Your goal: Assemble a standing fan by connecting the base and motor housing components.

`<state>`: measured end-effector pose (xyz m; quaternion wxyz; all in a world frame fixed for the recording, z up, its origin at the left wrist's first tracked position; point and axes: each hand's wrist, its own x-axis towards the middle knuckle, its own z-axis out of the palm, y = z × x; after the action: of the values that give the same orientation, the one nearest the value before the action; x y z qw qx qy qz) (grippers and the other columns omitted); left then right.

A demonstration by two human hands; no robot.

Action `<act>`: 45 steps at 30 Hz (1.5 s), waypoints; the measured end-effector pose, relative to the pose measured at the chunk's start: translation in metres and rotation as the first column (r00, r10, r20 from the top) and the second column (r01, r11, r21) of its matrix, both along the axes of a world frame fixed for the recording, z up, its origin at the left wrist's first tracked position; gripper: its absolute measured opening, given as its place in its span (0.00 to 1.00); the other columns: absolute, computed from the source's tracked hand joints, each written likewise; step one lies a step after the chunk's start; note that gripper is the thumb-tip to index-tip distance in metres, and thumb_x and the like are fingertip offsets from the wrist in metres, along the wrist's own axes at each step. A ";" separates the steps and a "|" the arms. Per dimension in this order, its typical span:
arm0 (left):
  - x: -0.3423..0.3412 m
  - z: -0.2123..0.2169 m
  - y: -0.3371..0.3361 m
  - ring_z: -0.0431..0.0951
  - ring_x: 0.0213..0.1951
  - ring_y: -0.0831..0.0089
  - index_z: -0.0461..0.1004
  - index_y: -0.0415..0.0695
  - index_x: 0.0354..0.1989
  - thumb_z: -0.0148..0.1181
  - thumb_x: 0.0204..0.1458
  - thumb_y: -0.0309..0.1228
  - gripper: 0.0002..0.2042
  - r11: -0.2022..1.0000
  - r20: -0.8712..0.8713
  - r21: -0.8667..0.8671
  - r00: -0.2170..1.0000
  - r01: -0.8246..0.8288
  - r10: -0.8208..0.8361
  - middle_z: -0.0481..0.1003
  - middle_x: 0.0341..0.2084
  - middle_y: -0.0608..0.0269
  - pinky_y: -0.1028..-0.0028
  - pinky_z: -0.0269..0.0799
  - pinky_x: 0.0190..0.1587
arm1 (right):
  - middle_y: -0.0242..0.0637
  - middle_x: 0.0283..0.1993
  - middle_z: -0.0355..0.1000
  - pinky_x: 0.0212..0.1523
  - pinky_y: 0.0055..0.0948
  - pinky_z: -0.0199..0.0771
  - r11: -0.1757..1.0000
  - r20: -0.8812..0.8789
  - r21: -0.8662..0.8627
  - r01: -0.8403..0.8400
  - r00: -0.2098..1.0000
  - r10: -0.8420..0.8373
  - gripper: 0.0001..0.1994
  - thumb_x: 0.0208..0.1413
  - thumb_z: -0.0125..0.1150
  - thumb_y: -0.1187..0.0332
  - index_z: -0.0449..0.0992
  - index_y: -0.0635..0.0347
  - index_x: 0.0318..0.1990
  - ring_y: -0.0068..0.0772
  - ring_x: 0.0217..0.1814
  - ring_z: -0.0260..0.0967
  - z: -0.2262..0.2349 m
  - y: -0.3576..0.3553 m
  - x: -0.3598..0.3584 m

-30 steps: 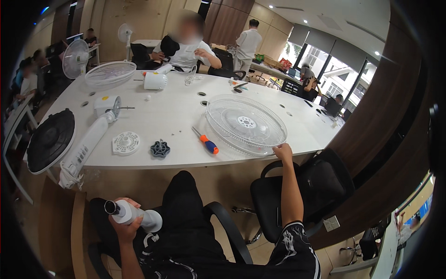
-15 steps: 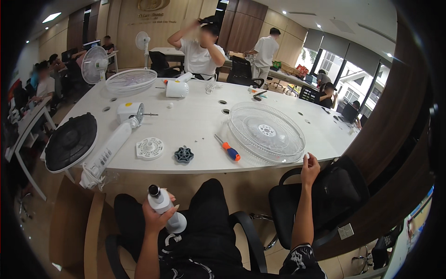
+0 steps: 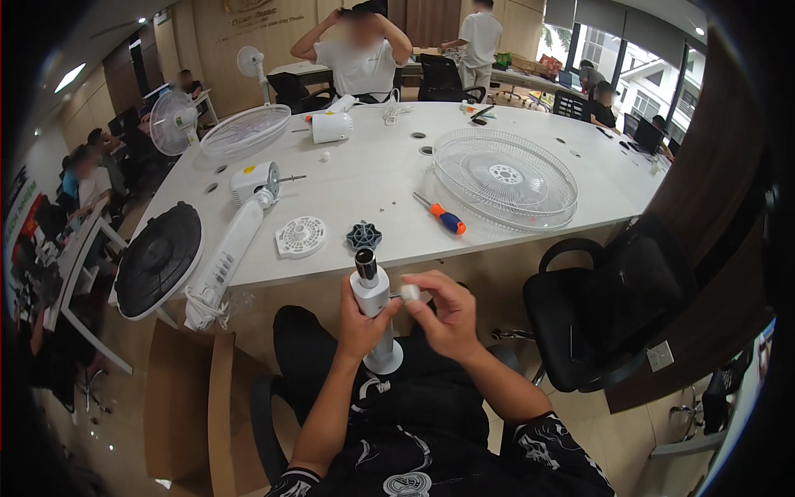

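Observation:
My left hand (image 3: 356,328) is wrapped round a white fan pole (image 3: 370,296) with a short chrome tube at its top and a wider foot below. It stands nearly upright over my lap. In the fingertips of my right hand (image 3: 450,316) is a small white screw knob (image 3: 410,292), its thin shank pointing at the side of the pole's collar. Whether the shank has entered the collar I cannot tell. On the table edge just beyond lie a dark star-shaped knob (image 3: 363,235) and a white slotted disc (image 3: 301,238).
A screwdriver (image 3: 441,215) lies beside a clear fan grille (image 3: 538,207). To the left are a fan motor with column (image 3: 228,257) and a black round base (image 3: 161,261). Another motor (image 3: 331,127) sits farther back. A person (image 3: 360,66) sits across the white table (image 3: 373,178).
My right hand has come in from the table's right edge, bringing the white screw knob to the pole. My left hand has moved the pole up and right, standing it straighter.

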<state>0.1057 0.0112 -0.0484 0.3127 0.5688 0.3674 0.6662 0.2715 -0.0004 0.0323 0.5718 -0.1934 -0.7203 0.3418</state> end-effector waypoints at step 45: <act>-0.036 -0.030 -0.053 0.75 0.46 0.68 0.57 0.36 0.61 0.72 0.46 0.38 0.38 0.943 -0.023 0.086 0.946 -0.320 0.323 0.72 0.46 0.55 0.68 0.72 0.48 | 0.33 0.20 0.73 0.24 0.19 0.65 0.911 -0.066 -0.409 0.057 0.994 -0.092 0.15 0.63 0.60 0.67 0.76 0.65 0.26 0.15 0.21 0.66 -0.046 -0.013 -0.073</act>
<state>0.0696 -0.0419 -0.0780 0.1697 0.5256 0.4338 0.7119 0.1981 -0.0136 -0.0142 0.5612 -0.3210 -0.6010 0.4698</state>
